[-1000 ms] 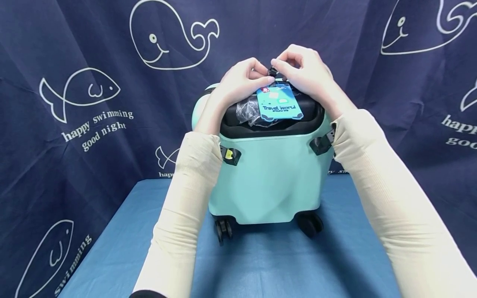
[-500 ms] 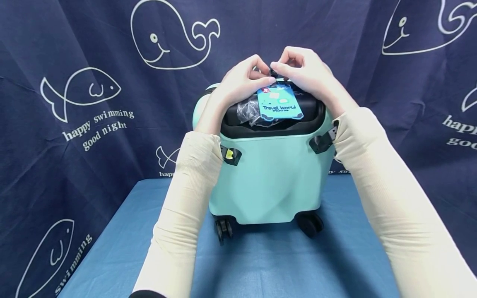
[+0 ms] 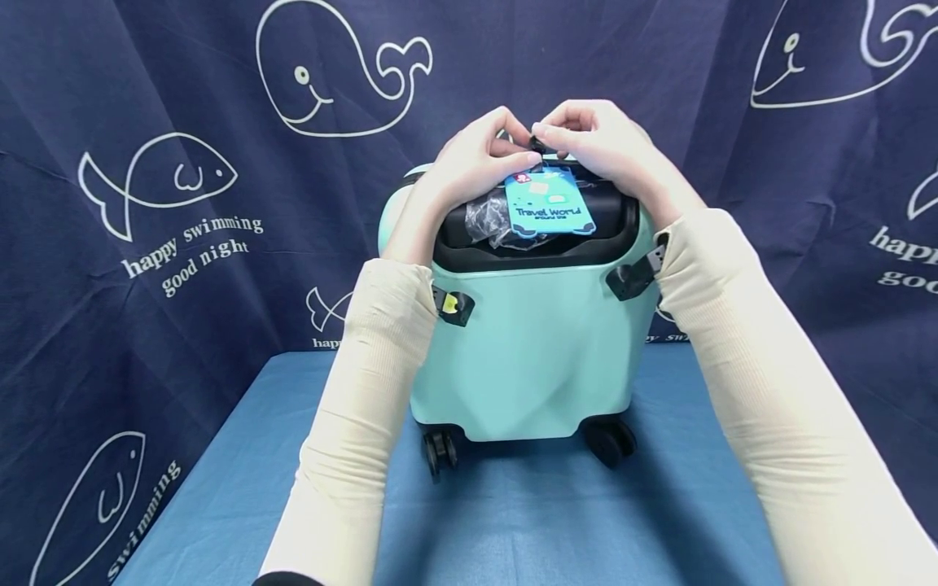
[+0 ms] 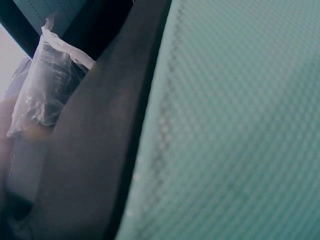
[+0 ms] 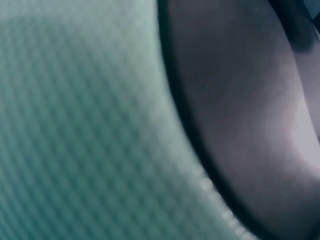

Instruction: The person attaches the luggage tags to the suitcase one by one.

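A mint-green suitcase [image 3: 523,358] stands upright on its black wheels. Over its black top lies a blue luggage tag [image 3: 553,207] reading "Travel World". My left hand [image 3: 484,159] pinches the tag's black strap [image 3: 538,145] between thumb and fingers just above the card. From the other side my right hand [image 3: 611,150] pinches the strap's upper end, its fingertips close to the left ones. In both wrist views the suitcase's textured shell [image 4: 240,120] and dark top panel [image 5: 225,100] fill the frame, and the strap is out of sight.
Crumpled clear plastic wrap [image 3: 493,218] clings to the suitcase handle left of the tag. Two black side fittings [image 3: 456,308] stick out near my wrists. A blue cloth [image 3: 506,521] covers the table, and a navy curtain [image 3: 484,49] with whale drawings hangs behind.
My right hand has sunk slightly, bringing the strap's upper end down a little. The left hand keeps its pinch almost in place, and the suitcase has not moved.
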Demonstrator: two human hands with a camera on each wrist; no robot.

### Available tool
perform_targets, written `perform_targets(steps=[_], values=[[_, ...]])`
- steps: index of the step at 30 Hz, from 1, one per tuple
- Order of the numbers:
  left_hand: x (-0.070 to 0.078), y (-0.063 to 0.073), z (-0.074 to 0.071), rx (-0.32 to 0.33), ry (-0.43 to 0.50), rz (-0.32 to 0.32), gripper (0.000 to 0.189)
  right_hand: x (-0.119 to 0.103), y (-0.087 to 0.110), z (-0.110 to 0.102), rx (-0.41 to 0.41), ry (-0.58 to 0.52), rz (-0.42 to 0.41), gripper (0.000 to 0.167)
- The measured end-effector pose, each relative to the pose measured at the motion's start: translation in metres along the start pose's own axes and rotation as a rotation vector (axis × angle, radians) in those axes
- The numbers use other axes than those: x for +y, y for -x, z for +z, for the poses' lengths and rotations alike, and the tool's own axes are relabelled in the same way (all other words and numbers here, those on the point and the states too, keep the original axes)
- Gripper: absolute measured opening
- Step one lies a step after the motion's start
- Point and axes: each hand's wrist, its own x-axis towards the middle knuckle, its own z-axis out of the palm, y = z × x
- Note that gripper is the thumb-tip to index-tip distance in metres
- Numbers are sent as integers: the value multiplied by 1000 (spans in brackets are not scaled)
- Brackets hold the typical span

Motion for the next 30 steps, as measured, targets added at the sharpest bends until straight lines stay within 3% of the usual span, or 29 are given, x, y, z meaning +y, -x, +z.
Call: perform_targets(steps=[9, 16, 23, 30], values=[[2, -1, -1, -1, -43, -61, 32, 1, -3, 1, 7, -32, -1, 15], [1, 0, 0, 3, -23, -60, 32, 2, -3, 1, 0, -92, -16, 15], [1, -1, 1, 12, -15, -52, 31, 2, -1, 2, -13, -230, -32, 16], [1, -1, 1, 2, -11, -42, 28, 2, 0, 3, 8, -271, -56, 9]])
